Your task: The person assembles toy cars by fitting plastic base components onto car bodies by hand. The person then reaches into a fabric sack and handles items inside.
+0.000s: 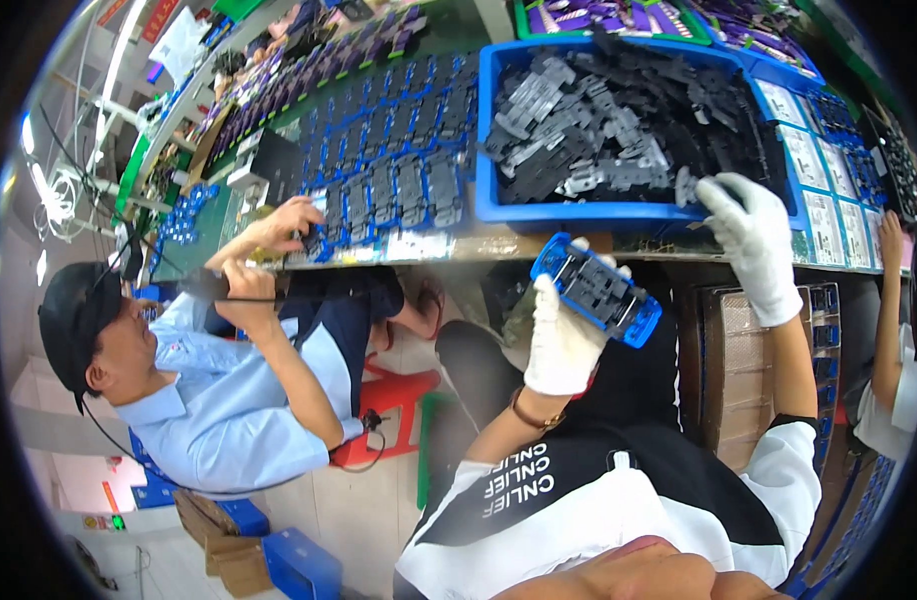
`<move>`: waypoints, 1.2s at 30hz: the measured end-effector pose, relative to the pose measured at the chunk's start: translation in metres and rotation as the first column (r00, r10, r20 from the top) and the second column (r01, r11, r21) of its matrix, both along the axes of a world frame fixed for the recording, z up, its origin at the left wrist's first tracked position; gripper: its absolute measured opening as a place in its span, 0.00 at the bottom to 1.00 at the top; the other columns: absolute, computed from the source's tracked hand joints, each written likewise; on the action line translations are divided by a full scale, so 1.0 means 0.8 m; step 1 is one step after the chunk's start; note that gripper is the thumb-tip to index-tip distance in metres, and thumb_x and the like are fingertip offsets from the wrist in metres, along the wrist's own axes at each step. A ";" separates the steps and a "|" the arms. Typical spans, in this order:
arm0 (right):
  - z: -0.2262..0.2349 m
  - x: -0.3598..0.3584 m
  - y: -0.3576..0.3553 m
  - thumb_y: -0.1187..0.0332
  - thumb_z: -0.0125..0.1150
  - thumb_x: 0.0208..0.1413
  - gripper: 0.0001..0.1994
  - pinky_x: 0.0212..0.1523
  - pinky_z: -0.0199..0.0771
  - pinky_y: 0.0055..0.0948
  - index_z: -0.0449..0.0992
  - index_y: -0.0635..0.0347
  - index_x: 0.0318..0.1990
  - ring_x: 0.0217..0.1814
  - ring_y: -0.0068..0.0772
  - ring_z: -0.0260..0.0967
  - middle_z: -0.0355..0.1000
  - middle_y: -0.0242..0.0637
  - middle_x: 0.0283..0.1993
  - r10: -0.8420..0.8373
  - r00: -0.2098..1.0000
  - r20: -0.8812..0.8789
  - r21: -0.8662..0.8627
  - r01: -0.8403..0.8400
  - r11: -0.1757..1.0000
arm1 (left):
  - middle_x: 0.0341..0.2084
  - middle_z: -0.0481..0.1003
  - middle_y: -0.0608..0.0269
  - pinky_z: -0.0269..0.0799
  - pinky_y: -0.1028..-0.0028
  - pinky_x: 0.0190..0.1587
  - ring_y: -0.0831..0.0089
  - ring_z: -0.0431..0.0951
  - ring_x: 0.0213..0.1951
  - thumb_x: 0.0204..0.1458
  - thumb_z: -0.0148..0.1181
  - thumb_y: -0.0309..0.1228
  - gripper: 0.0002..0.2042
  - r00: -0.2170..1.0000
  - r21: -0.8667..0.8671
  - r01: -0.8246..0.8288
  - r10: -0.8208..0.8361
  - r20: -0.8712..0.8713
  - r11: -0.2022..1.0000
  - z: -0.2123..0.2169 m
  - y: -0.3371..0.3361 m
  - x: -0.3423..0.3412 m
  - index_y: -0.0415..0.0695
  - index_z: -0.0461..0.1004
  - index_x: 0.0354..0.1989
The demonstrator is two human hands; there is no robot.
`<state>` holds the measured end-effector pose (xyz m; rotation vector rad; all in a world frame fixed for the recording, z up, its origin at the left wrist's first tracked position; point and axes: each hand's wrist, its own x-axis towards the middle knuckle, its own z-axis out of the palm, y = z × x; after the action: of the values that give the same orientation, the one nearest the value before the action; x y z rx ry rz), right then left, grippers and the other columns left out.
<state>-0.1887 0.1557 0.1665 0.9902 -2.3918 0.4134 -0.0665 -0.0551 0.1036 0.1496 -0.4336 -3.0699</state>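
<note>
My left hand (567, 345), in a white glove, grips a blue toy car body (551, 258) with its open underside turned up. A black plastic chassis part (601, 288) sits inside that body. At the bin's near right edge, my gloved right hand (751, 235) has its fingertips closed on a small grey-black plastic part (687, 187). Under that hand stands a blue bin (579, 213) heaped with loose black plastic parts (599, 125).
Rows of blue car bodies with black parts (389, 195) cover the bench left of the bin. A co-worker in light blue (229, 400) sits at left, holding a dark power screwdriver (207, 284). Divided cardboard boxes (744, 370) stand below my right arm; a red stool (394, 400) is at left.
</note>
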 end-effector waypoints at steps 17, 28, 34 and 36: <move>-0.029 0.113 -0.133 0.67 0.68 0.40 0.23 0.50 0.67 0.40 0.76 0.49 0.50 0.48 0.46 0.68 0.70 0.41 0.47 0.094 0.985 0.144 -0.281 -0.050 0.958 | 0.60 0.61 0.61 0.57 0.66 0.64 0.66 0.62 0.60 0.54 0.45 0.60 0.36 0.979 -0.268 -0.199 0.200 -0.026 0.943 -0.022 0.015 -0.006 0.49 0.53 0.66; -0.012 0.112 -0.139 0.74 0.60 0.48 0.19 0.61 0.59 0.42 0.74 0.54 0.51 0.56 0.43 0.66 0.70 0.41 0.54 0.075 0.984 0.162 -0.083 -0.062 0.995 | 0.45 0.72 0.67 0.71 0.77 0.49 0.77 0.73 0.45 0.56 0.59 0.29 0.18 0.957 -0.217 -0.268 0.285 0.049 0.939 -0.017 0.007 -0.018 0.46 0.65 0.54; -0.036 0.100 -0.105 0.69 0.56 0.57 0.16 0.57 0.63 0.27 0.71 0.63 0.53 0.57 0.38 0.66 0.69 0.44 0.54 0.273 0.869 0.412 -0.612 0.042 0.790 | 0.40 0.73 0.63 0.74 0.67 0.47 0.68 0.75 0.43 0.56 0.56 0.27 0.13 0.941 -0.154 -0.308 0.325 0.099 0.939 -0.004 0.001 -0.025 0.44 0.65 0.49; -0.043 0.103 -0.099 0.62 0.60 0.56 0.24 0.56 0.62 0.27 0.67 0.64 0.58 0.56 0.29 0.64 0.66 0.41 0.57 0.451 0.606 0.655 -0.689 0.235 0.685 | 0.40 0.73 0.62 0.74 0.67 0.47 0.67 0.75 0.43 0.56 0.56 0.27 0.13 0.936 -0.163 -0.330 0.345 0.075 0.930 0.002 0.000 -0.022 0.44 0.65 0.50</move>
<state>-0.1059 0.0766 0.1320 0.6023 -2.3961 2.0896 -0.0837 -0.0552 0.1055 0.3402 -0.5719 -2.6888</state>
